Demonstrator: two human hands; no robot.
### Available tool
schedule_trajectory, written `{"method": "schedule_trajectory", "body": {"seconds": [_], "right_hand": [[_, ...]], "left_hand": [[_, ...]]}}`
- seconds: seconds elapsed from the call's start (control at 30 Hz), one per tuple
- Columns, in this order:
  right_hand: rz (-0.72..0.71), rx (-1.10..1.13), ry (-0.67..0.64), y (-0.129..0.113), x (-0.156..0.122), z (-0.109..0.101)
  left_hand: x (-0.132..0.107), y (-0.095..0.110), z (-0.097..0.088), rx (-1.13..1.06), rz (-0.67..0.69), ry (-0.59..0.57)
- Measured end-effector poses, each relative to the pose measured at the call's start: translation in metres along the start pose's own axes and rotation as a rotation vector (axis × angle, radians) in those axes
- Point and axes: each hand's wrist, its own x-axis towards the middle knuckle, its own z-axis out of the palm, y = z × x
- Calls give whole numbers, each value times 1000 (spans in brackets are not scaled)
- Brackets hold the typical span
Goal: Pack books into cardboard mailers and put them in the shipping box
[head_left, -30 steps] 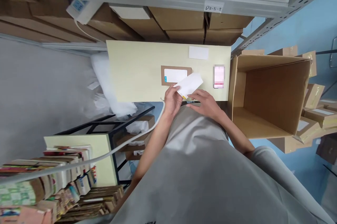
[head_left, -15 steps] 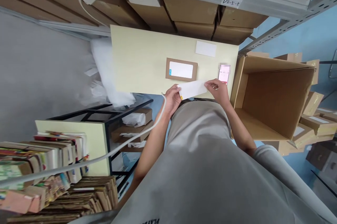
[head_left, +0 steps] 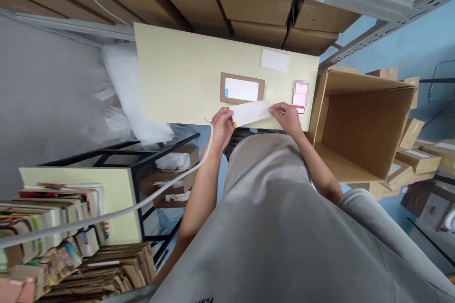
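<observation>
"What is in the hands?"

"A thin rectangular white paper slip (head_left: 250, 112) with a small yellow mark at its lower left corner, stretched between them"

"How do the fingers sit on it?"

"The left hand (head_left: 223, 125) has its fingers clamped on the left end, thumb on top. The right hand (head_left: 287, 118) pinches the right end between thumb and fingertips"

"And where is the slip?"

"Over the near edge of the pale yellow rectangular surface (head_left: 177, 75), slightly tilted, its right end higher in view. It just overlaps the near edge of a flat brown cardboard box (head_left: 242, 88) in view; I can't tell whether they touch"

"Anything on that box?"

"A white label with a blue mark at its left end"

"What else lies near?"

"A plain white rectangular card (head_left: 275, 60) towards the far edge, and a phone with a pinkish screen (head_left: 299, 99) just beside the right hand. A big open brown cardboard carton (head_left: 366, 127) stands at the surface's right end"
</observation>
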Motion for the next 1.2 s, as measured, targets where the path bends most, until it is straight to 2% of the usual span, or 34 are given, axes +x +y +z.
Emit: {"method": "schedule_trajectory", "body": {"seconds": [0.17, 0.43, 0.63, 0.87, 1.2], "right_hand": [[-3, -14, 1, 5, 6, 8], [-9, 34, -19, 3, 9, 25], [12, 104, -16, 2, 19, 37], [3, 93, 14, 4, 34, 38], [33, 114, -40, 5, 44, 47]], "left_hand": [[10, 1, -10, 1, 45, 14], [26, 11, -22, 90, 35, 22], [40, 15, -24, 162, -10, -1], [57, 18, -21, 156, -33, 17], [72, 18, -41, 173, 4, -44]]}}
